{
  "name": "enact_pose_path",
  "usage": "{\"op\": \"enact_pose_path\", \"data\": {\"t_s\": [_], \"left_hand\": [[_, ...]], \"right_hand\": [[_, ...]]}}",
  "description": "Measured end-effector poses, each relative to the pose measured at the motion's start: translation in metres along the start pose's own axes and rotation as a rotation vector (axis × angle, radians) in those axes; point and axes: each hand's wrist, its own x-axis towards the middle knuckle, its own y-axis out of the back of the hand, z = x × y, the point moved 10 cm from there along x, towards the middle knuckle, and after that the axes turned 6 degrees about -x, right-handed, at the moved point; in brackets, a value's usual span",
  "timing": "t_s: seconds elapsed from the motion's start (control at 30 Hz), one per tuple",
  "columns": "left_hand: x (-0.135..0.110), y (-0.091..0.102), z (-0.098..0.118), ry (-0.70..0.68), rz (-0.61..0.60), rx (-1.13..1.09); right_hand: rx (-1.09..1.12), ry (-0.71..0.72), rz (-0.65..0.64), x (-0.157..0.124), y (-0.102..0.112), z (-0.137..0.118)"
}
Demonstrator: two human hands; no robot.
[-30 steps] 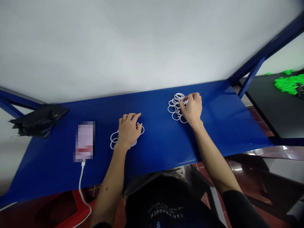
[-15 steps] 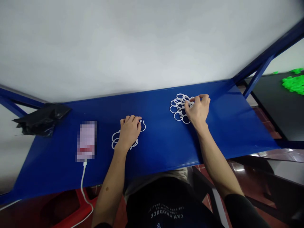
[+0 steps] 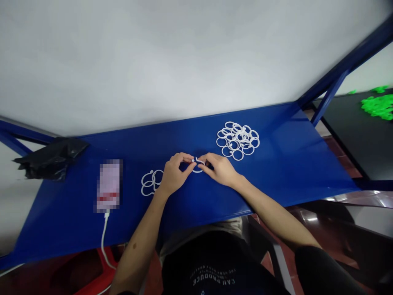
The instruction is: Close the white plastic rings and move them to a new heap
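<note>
Between my two hands, over the middle of the blue table, is a thin white ring (image 3: 198, 171) with a gap at its far side. My left hand (image 3: 178, 171) pinches one end of it between thumb and fingers. The other end is pinched by my right hand (image 3: 220, 168). Left of my left hand lie several more white rings (image 3: 147, 183), overlapping and partly hidden by that hand. A larger heap of white rings (image 3: 238, 139) lies beyond my right hand, some with small knobs at their ends.
A blurred phone-like object (image 3: 108, 184) with a white cable (image 3: 104, 233) lies on the blue table (image 3: 76, 225) at left. Behind it is a black plastic bag (image 3: 52, 157). Green pieces (image 3: 379, 105) lie on a dark surface at far right. A white wall (image 3: 184, 61) rises behind.
My right hand has come away from the heap, moving left and nearer. My left hand has moved right from the small group of rings. Both hands now grip one ring.
</note>
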Motion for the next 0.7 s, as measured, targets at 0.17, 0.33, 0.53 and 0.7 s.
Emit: {"op": "enact_pose_path", "data": {"t_s": [0.17,0.33,0.53,0.7], "left_hand": [[0.0,-0.005,-0.003,0.072,-0.053,-0.202],[0.0,-0.009,-0.005,0.077,-0.059,-0.234],[0.001,-0.012,-0.001,0.054,-0.051,-0.25],[0.0,-0.012,0.002,0.029,-0.042,-0.187]], "right_hand": [[0.079,0.013,0.002,-0.002,-0.004,-0.002],[0.073,0.103,-0.022,-0.002,-0.005,-0.012],[0.052,0.229,-0.033,-0.003,0.002,-0.025],[0.022,0.244,-0.089,-0.004,0.001,-0.029]]}}
